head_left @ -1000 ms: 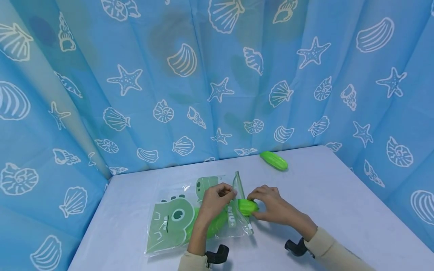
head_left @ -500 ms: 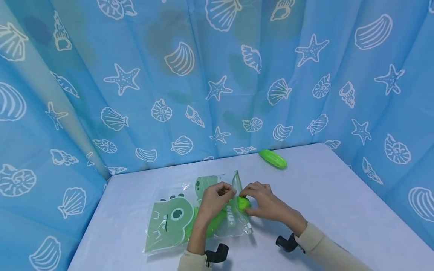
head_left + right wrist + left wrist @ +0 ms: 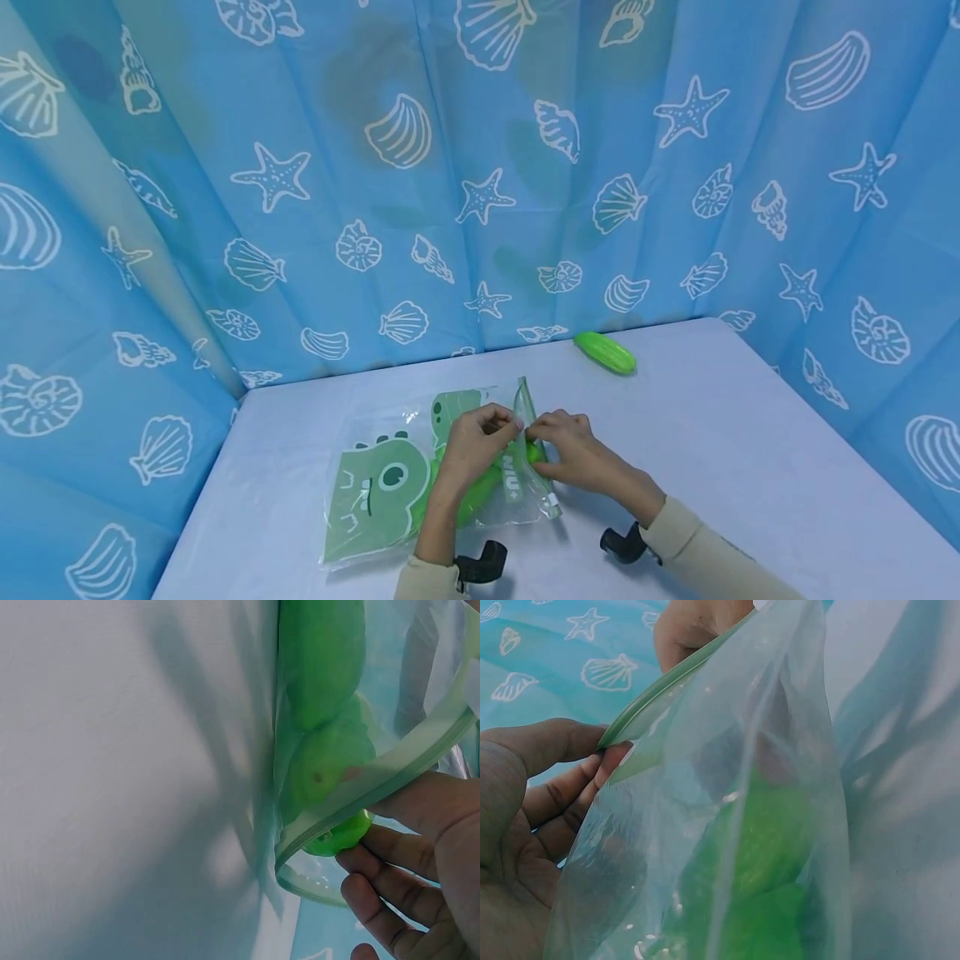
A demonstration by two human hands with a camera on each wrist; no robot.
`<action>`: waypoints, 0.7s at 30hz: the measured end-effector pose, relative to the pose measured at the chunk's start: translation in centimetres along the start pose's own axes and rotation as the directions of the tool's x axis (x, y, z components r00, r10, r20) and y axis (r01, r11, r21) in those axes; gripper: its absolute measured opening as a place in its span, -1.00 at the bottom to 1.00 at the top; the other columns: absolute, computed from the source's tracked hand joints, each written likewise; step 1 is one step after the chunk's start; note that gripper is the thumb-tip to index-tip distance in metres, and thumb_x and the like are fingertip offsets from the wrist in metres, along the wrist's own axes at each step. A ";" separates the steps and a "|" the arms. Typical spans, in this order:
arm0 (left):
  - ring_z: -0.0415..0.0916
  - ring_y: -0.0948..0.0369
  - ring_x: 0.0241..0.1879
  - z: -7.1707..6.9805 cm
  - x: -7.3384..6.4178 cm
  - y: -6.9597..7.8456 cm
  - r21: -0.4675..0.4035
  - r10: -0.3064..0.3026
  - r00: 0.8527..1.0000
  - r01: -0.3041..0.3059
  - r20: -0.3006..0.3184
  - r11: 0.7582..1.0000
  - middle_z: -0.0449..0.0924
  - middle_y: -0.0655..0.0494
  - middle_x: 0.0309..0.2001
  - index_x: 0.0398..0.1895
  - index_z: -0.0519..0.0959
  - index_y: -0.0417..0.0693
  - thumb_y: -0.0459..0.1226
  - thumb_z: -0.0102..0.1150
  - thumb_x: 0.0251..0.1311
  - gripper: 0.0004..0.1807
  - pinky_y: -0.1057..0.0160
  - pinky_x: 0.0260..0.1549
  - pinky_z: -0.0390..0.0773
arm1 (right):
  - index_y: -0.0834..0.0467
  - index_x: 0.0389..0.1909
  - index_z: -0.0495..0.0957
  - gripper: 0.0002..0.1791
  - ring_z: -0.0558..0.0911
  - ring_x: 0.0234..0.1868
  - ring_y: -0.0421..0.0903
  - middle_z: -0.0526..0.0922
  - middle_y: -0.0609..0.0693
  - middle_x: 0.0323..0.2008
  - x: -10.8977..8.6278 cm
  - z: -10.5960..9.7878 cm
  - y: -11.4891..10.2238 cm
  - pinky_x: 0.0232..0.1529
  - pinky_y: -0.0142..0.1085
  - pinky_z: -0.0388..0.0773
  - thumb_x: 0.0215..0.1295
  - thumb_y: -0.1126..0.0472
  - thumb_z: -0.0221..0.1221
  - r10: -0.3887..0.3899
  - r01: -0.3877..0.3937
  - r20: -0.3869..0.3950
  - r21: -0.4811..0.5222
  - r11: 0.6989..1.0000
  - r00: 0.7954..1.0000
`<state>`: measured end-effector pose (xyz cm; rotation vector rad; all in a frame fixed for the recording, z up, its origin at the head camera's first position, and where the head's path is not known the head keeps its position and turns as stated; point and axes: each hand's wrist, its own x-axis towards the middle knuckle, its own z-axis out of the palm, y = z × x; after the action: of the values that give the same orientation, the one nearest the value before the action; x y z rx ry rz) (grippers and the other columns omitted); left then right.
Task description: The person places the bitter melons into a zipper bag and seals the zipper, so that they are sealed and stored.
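A clear zip bag (image 3: 375,500) printed with green dinosaurs lies on the table, its mouth toward the right. My left hand (image 3: 474,446) pinches the bag's zip edge (image 3: 656,694) between thumb and fingers, holding the mouth apart. At that mouth, my right hand (image 3: 573,452) holds a bright green toy cucumber (image 3: 346,834) by its end, thumb on one side and fingertips on the other. Most of this cucumber is inside the bag, seen through the plastic. Deeper in the bag lies another green piece (image 3: 322,664), partly hidden by the left forearm in the head view.
A second bright green cucumber (image 3: 606,353) lies near the table's back edge, right of the bag. The white table (image 3: 720,417) ends at a blue curtain (image 3: 420,275) with shell and starfish prints. A white zip slider (image 3: 553,500) sits at the bag's near corner.
My right hand has moved left and carried the cucumber further into the bag's mouth, so less of it shows outside. The left hand keeps its place on the bag's edge.
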<state>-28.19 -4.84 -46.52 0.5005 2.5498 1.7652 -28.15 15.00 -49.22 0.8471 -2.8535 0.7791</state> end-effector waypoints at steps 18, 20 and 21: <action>0.52 0.22 -0.43 0.0 0.0 0.1 0.003 -0.035 0.999 0.035 -0.010 0.999 0.61 0.20 -0.42 -0.28 0.69 0.00 -0.13 0.28 0.32 -0.85 0.28 -0.42 0.54 | 0.10 0.03 0.64 -0.65 0.54 0.04 -0.02 0.62 -0.09 -0.09 -1.0 -2.2 2.7 -0.01 0.05 0.25 0.24 0.16 0.39 0.038 -0.038 -0.151 0.003 0.999 0.988; 0.52 0.22 -0.42 0.1 0.0 0.1 0.002 -0.037 0.999 0.038 -0.011 0.999 0.60 0.20 -0.42 -0.29 0.69 0.00 -0.14 0.29 0.31 -0.86 0.28 -0.41 0.54 | 0.11 0.01 0.64 -0.66 0.56 0.01 -0.02 0.64 -0.05 -0.10 -0.9 -2.8 3.3 -0.02 0.03 0.25 0.22 0.18 0.40 0.051 -0.052 -0.192 0.004 0.999 0.980; 0.52 0.22 -0.42 0.1 0.0 0.1 0.004 -0.038 0.999 0.038 -0.011 0.999 0.60 0.20 -0.42 -0.29 0.69 -0.01 -0.14 0.29 0.31 -0.86 0.29 -0.42 0.54 | 0.11 0.00 0.64 -0.67 0.56 -0.02 -0.02 0.64 -0.04 -0.10 -0.9 -3.1 3.6 -0.04 0.03 0.26 0.22 0.18 0.40 0.058 -0.059 -0.211 0.002 0.998 0.976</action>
<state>-28.14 -4.73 -46.50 0.4404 2.5524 1.7558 -29.52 19.58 -48.35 0.6390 -2.7017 0.8154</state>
